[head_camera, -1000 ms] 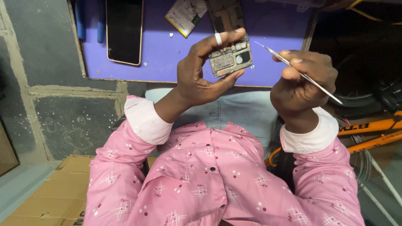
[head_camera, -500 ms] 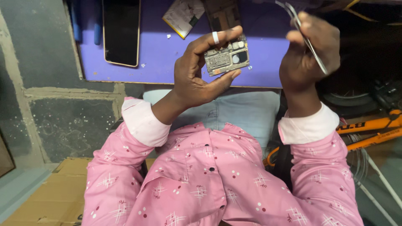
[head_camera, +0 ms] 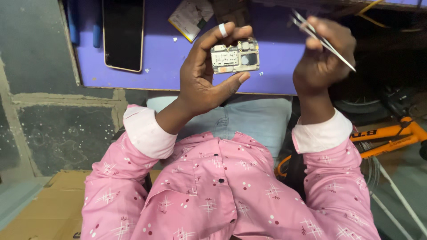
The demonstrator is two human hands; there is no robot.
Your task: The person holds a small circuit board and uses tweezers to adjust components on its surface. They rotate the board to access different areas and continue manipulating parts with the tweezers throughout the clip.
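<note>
A purple bench (head_camera: pixel 275 66) fills the top of the view, seen from above, with grey concrete wall and floor to one side and an orange bicycle frame (head_camera: pixel 391 135) to the other. Below the bench, pink patterned sleeves with pale cuffs reach up from the person's lap.

On the bench, a dark smartphone (head_camera: pixel 123 33) lies flat, well apart from the hands, with a flat battery-like part (head_camera: pixel 190 17) between it and them.

The left hand (head_camera: pixel 209 75) is closed on a small phone circuit board (head_camera: pixel 234 56), pinching it between thumb and ringed forefinger, raised just in front of the bench edge. The right hand (head_camera: pixel 322 55) grips thin metal tweezers (head_camera: pixel 322 39), tips up and away, beside the board but clear of it.

Judging from this, the work goes best with the board held steady by its edges, face towards the eyes, and the tweezer tips brought in slowly at a shallow angle.
</note>
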